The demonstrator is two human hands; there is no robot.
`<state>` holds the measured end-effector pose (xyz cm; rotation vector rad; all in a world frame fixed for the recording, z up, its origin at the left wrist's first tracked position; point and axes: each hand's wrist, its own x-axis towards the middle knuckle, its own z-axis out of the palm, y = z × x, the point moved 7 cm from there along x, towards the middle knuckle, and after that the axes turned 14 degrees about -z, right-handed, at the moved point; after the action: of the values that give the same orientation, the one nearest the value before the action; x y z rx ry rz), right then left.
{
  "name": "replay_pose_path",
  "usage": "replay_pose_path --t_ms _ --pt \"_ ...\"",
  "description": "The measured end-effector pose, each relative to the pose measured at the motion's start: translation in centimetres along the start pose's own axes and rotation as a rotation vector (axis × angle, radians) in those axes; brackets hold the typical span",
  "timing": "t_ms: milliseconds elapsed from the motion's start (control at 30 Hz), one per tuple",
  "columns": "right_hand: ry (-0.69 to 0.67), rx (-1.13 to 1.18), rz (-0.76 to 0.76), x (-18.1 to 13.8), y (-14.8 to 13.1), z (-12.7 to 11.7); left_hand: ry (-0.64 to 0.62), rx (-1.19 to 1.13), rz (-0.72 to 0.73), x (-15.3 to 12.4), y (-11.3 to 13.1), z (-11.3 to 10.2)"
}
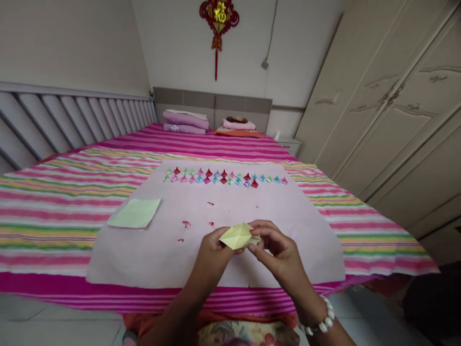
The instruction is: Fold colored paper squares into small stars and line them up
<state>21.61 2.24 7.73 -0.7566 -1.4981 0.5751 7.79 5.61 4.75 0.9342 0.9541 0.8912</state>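
A pale yellow folded paper (236, 235) is held up between my two hands, above the near part of a white sheet (173, 262). My left hand (215, 247) pinches its left end, thumb in front and fingers behind. At the right end, my right hand (275, 245) grips a narrow folded flap with thumb and fingertips. The paper has creases and pointed corners; its underside is hidden. A white beaded bracelet (327, 315) circles my right wrist.
Several small colourful folded paper pieces (223, 177) stand in rows across the sheet's far part. A stack of square paper (137, 213) lies at left. Small red scraps (186, 224) are scattered mid-sheet. Striped bedding (57, 211) lies underneath; a wardrobe (389, 96) stands right.
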Motion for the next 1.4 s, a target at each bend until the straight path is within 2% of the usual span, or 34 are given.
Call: replay_pose_path --t_ms 133,500,600,700,833,1067,1267,1400 --pt "0.009 -0.044 -0.006 0.0 -0.8 -0.2 -0.020 -0.033 0.020 -0.2 0.4 0.4" --pt "0.045 -0.133 -0.095 0.0 -2.0 -1.2 -0.108 -0.113 -0.044 -1.2 0.3 1.6" --pt "0.015 -0.289 -0.200 -0.4 -3.2 -1.0 -0.091 -0.115 -0.041 -1.2 0.4 1.4" --pt "-0.014 -0.437 -0.372 -1.0 -4.7 -0.7 -0.088 -0.119 -0.041 -1.2 0.3 1.4" --pt "-0.091 -0.517 -0.529 -1.7 -5.7 0.1 -0.142 -0.160 -0.083 -1.4 0.0 1.6" --pt "-0.044 -0.467 -0.439 -2.1 -4.9 -0.7 -0.200 -0.249 -0.171 -1.9 -0.4 1.6" --pt "-0.177 -0.528 -0.548 -2.6 -4.9 -0.2 -0.346 -0.381 -0.192 -2.0 -0.6 1.6" --pt "-0.272 -0.571 -0.575 -3.2 -4.6 0.5 -0.307 -0.344 -0.182 -1.6 -1.0 1.4"
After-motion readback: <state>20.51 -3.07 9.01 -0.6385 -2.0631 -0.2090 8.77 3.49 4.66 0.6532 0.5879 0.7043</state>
